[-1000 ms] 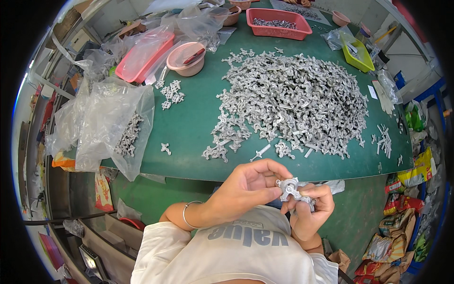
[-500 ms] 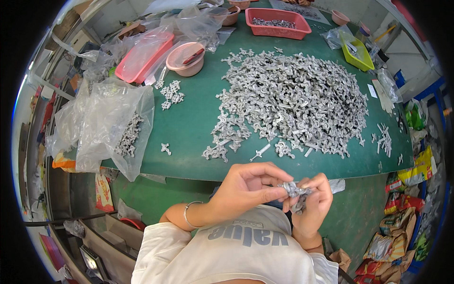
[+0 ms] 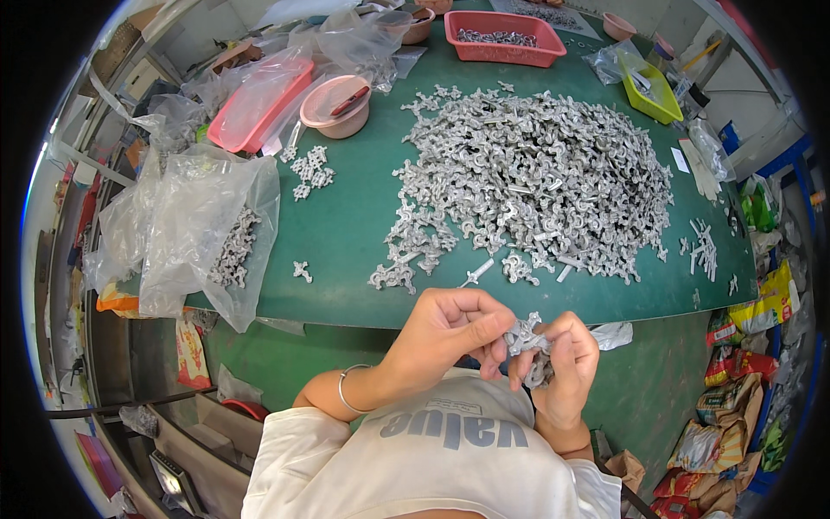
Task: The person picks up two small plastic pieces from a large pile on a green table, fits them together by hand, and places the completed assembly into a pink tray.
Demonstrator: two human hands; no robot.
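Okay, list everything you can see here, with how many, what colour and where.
Table: 1, green, centre
Main pile: 1, silver-grey, mid-table
Small cluster: 1, silver-grey, left of main pile
Lone piece: 1, silver-grey, near left
Rods: several, grey, right side
Red tray: 1, red-pink, far side
Pink tray: 1, pink, far left, partly under plastic
Pink bowls: at least three, pale pink, far side
Basket: 1, yellow-green, far right
Large plastic bag: 1, clear, left
Packages: several, mixed colours, far right
Held metal pieces: count unclear, silver-grey, low centre
Shirt: 1, white, bottom
Left hand, right hand: 1 each, bare, gripping held pieces
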